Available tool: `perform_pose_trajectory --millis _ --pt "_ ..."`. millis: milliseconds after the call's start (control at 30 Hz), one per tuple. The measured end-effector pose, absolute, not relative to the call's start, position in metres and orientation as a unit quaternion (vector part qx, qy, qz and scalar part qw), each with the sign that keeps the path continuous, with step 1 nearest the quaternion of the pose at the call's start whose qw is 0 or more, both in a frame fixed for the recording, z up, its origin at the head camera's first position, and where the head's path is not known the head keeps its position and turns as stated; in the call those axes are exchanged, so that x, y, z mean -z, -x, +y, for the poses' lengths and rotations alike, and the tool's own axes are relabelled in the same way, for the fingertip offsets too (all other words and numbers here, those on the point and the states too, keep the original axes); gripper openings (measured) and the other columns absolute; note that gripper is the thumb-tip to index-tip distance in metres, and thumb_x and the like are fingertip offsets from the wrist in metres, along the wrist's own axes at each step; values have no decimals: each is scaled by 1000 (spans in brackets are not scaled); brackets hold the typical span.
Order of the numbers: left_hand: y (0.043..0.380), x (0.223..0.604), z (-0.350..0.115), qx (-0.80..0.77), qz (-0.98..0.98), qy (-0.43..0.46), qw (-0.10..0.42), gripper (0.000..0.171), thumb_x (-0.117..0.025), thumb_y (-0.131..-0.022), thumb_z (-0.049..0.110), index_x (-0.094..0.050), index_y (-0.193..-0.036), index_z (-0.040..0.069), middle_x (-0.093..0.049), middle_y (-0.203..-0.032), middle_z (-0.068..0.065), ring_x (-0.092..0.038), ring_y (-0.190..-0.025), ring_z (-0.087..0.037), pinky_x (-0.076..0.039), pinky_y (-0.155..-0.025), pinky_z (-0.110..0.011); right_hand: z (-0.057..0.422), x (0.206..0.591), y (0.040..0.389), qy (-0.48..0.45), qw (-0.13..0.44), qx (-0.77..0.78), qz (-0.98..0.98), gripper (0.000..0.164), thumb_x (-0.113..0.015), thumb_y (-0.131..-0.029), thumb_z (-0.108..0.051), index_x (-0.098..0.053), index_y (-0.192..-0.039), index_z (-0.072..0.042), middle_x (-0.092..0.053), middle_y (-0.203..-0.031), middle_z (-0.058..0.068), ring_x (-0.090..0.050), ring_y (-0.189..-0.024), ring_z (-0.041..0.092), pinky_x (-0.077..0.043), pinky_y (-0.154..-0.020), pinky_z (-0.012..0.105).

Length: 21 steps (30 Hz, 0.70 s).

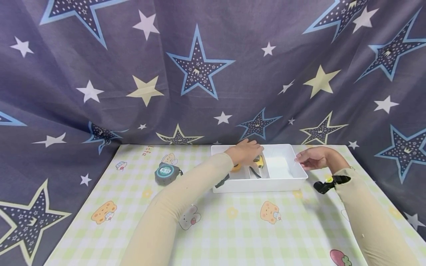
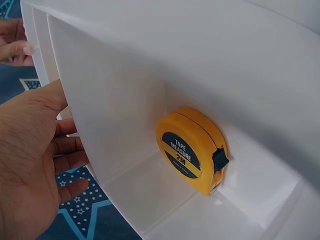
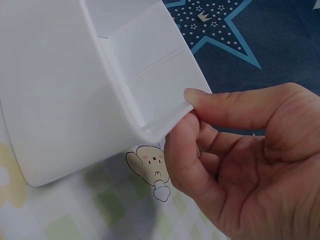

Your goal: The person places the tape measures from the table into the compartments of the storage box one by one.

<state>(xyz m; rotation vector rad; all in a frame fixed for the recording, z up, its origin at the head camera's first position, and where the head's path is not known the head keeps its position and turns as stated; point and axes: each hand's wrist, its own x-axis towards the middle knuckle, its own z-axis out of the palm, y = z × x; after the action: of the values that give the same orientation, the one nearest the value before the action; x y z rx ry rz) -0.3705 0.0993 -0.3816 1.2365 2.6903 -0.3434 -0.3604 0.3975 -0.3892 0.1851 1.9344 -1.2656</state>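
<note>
Where left hand [image 1: 245,152] reaches into tray [image 1: 259,185], yellow tape measure [image 1: 260,162] sits alongside.

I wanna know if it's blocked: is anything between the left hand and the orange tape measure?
Yes, in the left wrist view a white wall of the box stands between the left hand and the orange tape measure.
</note>
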Motion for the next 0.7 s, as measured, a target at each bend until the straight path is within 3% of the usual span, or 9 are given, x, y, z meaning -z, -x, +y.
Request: perform_pose_trajectory --millis 700 --pt "369 384 100 93 904 -408 83 76 -66 -94 53 -39 -155 16 -48 -156 1 -37 -146 -19 -22 -127 -44 395 385 358 -80 400 509 758 19 -52 -104 -9 -63 -90 -17 -61 -82 -5 -60 -76 3 -57 -77 17"
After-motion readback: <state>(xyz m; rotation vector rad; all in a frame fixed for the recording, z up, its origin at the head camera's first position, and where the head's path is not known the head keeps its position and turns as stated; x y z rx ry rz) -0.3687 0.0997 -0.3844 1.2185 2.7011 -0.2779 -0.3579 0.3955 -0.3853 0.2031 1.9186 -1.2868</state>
